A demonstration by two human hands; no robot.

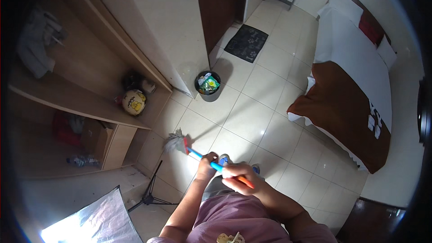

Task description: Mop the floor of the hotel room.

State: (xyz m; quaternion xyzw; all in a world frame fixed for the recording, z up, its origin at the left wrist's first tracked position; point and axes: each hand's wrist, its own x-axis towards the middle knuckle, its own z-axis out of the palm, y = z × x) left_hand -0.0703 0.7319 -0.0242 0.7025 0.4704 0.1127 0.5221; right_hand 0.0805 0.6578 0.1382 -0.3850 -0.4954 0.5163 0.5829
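Observation:
I hold a mop with a blue pole (195,153) slanting across in front of my body. Its head of grey strands (174,142), joined to a red holder, is over the tiled floor near the wardrobe, and I cannot tell how firmly it touches. My left hand (206,166) grips the pole lower down. Nearer my chest, my right hand (240,177) is closed around the upper pole, with the orange end (246,181) sticking out past it. My shoes (223,159) show partly beneath the hands.
To the left is an open wooden wardrobe (101,108) holding a helmet (134,102). A black tripod stand (148,197) and a bright light panel (98,219) are at lower left. A filled waste bin (209,97) stands by the wall corner, before a dark mat (246,43). A bed (351,104) lies right.

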